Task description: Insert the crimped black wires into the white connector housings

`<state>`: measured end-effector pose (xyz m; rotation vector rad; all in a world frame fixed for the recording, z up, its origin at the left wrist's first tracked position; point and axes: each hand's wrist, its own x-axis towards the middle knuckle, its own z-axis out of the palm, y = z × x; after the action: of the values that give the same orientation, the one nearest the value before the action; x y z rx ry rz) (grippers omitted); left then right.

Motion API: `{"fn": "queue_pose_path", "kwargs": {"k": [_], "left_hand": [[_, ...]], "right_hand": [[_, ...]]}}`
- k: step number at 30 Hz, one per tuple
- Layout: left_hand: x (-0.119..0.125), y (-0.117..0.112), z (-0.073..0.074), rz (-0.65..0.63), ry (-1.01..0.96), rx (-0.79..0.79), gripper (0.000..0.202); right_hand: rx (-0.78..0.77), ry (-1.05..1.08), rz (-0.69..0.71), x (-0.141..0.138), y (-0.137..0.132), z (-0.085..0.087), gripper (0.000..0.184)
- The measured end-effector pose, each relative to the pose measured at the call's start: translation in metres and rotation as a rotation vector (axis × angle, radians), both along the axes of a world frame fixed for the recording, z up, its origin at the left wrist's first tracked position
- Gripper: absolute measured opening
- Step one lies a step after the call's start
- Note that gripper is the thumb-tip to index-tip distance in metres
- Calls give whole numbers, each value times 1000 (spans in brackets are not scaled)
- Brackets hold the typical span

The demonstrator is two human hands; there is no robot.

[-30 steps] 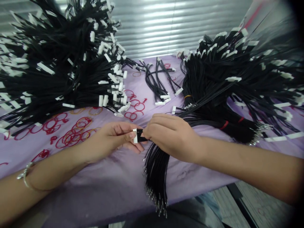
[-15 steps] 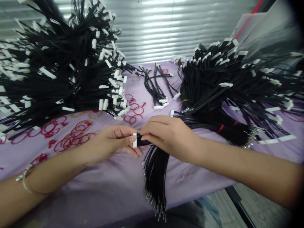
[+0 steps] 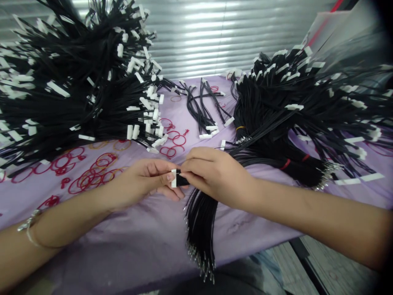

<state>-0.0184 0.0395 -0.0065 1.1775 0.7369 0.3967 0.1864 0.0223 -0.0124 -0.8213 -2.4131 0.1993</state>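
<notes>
My left hand [image 3: 144,182] pinches a small white connector [image 3: 173,178] between thumb and fingers. My right hand [image 3: 215,174] is closed on the black wires [image 3: 181,180] that meet that connector. Both hands meet over the purple cloth [image 3: 138,241] near its front edge. Under my right hand a bundle of loose black wires [image 3: 199,229] with metal-tipped ends hangs over the table edge. A thin bracelet [image 3: 29,229] circles my left wrist.
A big heap of black wires with white connectors [image 3: 70,90] fills the left. Another such heap [image 3: 301,110] fills the right, some bundles tied with red bands [image 3: 285,164]. Red rubber bands [image 3: 92,172] lie scattered on the cloth. A few wire sets [image 3: 205,110] lie at the back centre.
Both hands stay together on the connector and wires with only slight shifts. The view has tilted a little.
</notes>
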Motion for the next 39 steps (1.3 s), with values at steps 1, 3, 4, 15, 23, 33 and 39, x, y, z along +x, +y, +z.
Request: {"fn": "queue_pose_path", "kwargs": {"k": [1, 3, 4, 15, 23, 33, 39], "left_hand": [[1, 0, 0, 0, 11, 6, 16], [2, -1, 2, -4, 43, 23, 15], [3, -1, 3, -7, 60, 30, 15], [6, -3, 7, 13, 79, 18, 9], [4, -4, 2, -12, 87, 87, 13], [9, -19, 24, 428, 23, 354, 29], [14, -25, 21, 547, -3, 274, 36]], "right_hand": [[-21, -17, -4, 0, -1, 2, 25], [-25, -48, -3, -2, -3, 7, 23], [-18, -73, -2, -2, -4, 9, 22], [209, -88, 69, -1, -7, 4, 26], [18, -156, 66, -2, 2, 13, 19], [-368, -416, 86, 60, 45, 64, 47], [-559, -335, 109, 73, 58, 76, 22]]}}
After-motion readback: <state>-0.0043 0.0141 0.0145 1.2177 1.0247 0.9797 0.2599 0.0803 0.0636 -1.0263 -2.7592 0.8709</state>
